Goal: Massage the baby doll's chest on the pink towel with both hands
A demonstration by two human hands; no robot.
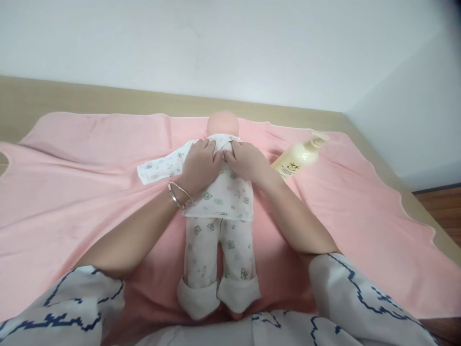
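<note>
A baby doll with a bare head lies stretched out, its head away from me and its face not visible. It wears a white printed long-sleeved shirt and matching trousers with turned-up cuffs. My left hand is on the upper part of the shirt, its fingers bent and closed on the cloth near the neck. Beside it, my right hand grips the shirt the same way, the two thumbs almost meeting at the middle. The cloth between the fingers is mostly hidden.
Under the doll a pink blanket spreads in loose folds over a wooden surface. To the right, a pale yellow pump bottle lies tilted near my right forearm. A white wall rises behind.
</note>
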